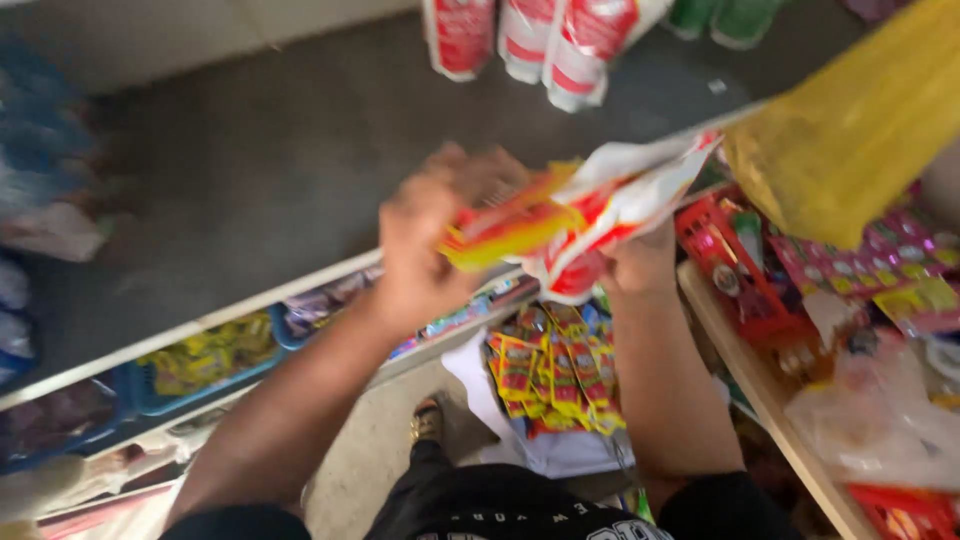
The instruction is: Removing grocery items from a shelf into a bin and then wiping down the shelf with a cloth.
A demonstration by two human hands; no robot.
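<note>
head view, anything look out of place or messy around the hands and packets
Nothing looks spilled or torn. The left hand and right hand hold a bunch of red and yellow packets above a loose heap of similar packets on a white bag on the floor. The picture is blurred, so fine damage can't be judged.

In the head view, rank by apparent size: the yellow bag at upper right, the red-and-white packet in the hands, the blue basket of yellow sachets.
1. yellow bag, though cut off by the frame and close to the camera
2. red-and-white packet
3. blue basket; close to the packet, so unsure
</note>
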